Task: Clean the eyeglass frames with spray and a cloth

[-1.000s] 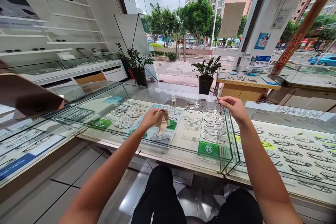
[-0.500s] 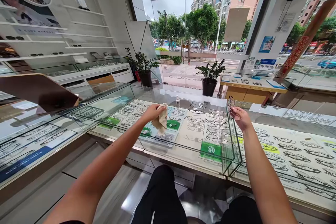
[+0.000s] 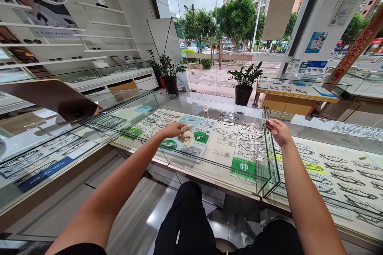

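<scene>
My left hand (image 3: 174, 129) is closed on a crumpled beige cloth (image 3: 187, 135), above the glass top of the display case. Pinched in the fingers of my right hand (image 3: 278, 129) is a pair of thin-framed glasses (image 3: 266, 114), held upright over the corner where two cases meet. Cloth and glasses are well apart. A small white bottle (image 3: 206, 110) stands on the glass between my hands, toward the far side. Under the glass lie rows of eyeglasses (image 3: 226, 132) and a green card (image 3: 243, 167).
Another case with glasses (image 3: 335, 159) runs to the right, and one (image 3: 44, 155) to the left. A brown panel (image 3: 60, 97) rises at the left. Two potted plants (image 3: 243, 83) (image 3: 170, 73) stand beyond the counter. My knees are below its edge.
The cloth is more bunched up and hangs less far down from my left hand. The view has shifted slightly. My right hand still holds the glasses, now turned a little.
</scene>
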Demonstrator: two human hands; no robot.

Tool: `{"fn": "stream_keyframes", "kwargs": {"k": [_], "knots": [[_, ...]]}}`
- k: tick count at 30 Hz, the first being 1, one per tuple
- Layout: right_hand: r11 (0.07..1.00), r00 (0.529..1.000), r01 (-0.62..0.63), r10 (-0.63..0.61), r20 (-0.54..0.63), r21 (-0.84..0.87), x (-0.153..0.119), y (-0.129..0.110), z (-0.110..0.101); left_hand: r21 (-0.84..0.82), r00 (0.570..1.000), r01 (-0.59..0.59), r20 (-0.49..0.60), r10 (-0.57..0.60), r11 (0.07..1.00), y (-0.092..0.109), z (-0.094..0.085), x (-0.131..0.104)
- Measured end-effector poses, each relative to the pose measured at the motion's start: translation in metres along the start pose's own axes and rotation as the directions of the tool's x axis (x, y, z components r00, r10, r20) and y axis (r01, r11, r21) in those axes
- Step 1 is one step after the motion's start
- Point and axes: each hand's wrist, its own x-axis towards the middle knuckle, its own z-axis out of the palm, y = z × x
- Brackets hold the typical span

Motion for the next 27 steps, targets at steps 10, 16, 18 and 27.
{"fn": "stream_keyframes", "kwargs": {"k": [10, 16, 18, 27], "knots": [[0.999, 1.0, -0.028, 0.029, -0.013, 0.017, -0.001, 0.0, 0.001, 0.168, 0.989, -0.108, -0.077, 0.123, 0.98, -0.007, -0.003, -0.022], [0.998, 0.999, -0.052, 0.052, -0.01, 0.033, 0.0, 0.001, 0.001, 0.246, 0.961, -0.087, -0.234, 0.146, 0.965, 0.001, -0.013, -0.017], [0.998, 0.999, -0.05, 0.051, -0.01, 0.026, 0.0, 0.001, 0.001, 0.293, 0.909, -0.037, -0.386, 0.154, 0.955, 0.014, -0.027, -0.017], [0.998, 0.998, -0.064, 0.065, 0.016, -0.01, -0.001, 0.002, 0.002, 0.182, 0.777, 0.258, -0.623, -0.092, 0.949, 0.073, -0.134, -0.009]]}}
